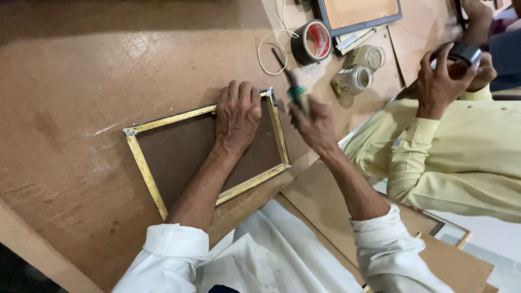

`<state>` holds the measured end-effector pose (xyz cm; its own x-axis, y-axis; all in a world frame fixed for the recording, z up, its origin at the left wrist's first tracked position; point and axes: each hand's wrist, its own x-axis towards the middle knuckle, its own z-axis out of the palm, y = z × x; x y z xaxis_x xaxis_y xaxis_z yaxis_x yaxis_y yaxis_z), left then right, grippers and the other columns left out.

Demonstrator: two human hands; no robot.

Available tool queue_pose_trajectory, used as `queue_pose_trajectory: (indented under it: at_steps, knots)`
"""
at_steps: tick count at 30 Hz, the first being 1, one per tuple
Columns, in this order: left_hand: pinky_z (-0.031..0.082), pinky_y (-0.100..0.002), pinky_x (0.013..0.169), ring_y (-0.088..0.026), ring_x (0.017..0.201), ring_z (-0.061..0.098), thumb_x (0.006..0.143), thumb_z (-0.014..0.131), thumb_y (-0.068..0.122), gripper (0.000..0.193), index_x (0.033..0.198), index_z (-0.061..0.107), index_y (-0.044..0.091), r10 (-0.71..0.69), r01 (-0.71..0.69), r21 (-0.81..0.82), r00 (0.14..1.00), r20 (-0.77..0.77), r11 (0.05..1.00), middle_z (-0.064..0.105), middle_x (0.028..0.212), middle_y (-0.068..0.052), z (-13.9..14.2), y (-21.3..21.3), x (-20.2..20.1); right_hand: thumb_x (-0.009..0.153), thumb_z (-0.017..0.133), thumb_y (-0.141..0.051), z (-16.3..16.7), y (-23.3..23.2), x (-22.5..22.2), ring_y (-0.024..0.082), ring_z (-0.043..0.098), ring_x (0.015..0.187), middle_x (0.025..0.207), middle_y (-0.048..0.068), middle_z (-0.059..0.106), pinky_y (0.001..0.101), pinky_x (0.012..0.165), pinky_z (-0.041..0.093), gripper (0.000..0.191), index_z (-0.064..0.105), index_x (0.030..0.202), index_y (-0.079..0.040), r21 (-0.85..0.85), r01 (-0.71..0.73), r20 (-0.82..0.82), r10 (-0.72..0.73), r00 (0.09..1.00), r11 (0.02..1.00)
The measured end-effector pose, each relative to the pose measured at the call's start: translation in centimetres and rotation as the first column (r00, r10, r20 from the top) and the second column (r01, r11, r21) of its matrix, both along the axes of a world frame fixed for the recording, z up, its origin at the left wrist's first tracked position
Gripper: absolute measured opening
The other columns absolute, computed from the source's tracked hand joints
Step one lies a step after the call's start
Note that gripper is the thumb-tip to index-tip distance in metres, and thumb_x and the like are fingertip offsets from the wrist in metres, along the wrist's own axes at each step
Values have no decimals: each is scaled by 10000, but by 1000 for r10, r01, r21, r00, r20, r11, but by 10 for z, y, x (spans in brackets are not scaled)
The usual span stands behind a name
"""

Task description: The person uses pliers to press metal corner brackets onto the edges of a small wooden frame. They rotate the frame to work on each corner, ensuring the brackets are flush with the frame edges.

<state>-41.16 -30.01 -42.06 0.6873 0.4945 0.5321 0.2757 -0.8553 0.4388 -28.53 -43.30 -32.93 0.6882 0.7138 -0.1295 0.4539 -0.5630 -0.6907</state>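
A picture frame [142, 163] with yellow edges lies face down on the brown table [81, 81], its dark backing board up. My left hand [236, 114] presses flat on the backing near the frame's far right corner. My right hand [313, 126] hovers just right of that corner, gripping a thin tool [290, 81] with a green and black handle; the tool is blurred.
A roll of dark tape [311, 42], a loop of white cord [269, 49] and two small jars [354, 78] lie beyond the frame. Another person in a yellow shirt [461, 152] sits at right, holding a dark tape roll [462, 53]. Brown boards [320, 201] lie lower right.
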Motion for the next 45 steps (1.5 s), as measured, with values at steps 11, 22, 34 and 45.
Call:
queue_pose_trajectory:
  at_steps: [11,22,34,45]
  knots:
    - [522,-416,781,-253,973,584,971,726,64,91,1015,688,-5,-2,0,16,994,111,1000,624,1002,-107,-16,-3,11,816,686,-68,79,-127,-42,301,695,843,926,188,725,417,722,543,360,640,1149,61,-358,-257,290,368,883,898]
    - [446,-446,766,-277,895,540,747,765,301,360,943,704,5,-425,422,-63,879,-217,904,567,913,-140,30,-110,-79,873,654,-153,42,-213,-92,367,618,777,915,210,614,480,664,480,441,607,1291,-20,-473,-160,478,405,780,866]
    - [464,-461,848,-309,987,578,711,704,197,436,1068,707,-53,-191,192,30,981,-38,981,598,1040,-184,60,-101,-134,929,652,-180,59,-181,-86,375,694,848,947,199,712,485,760,533,288,638,1192,-64,-534,-395,-147,377,914,748]
    - [509,-483,1014,-313,1245,583,1035,636,122,393,1410,595,11,-198,143,-182,920,-338,973,604,1338,-172,44,-146,-192,782,591,-56,63,-157,-65,413,657,1012,997,248,661,595,1007,449,562,540,1312,123,-612,-589,441,846,301,528]
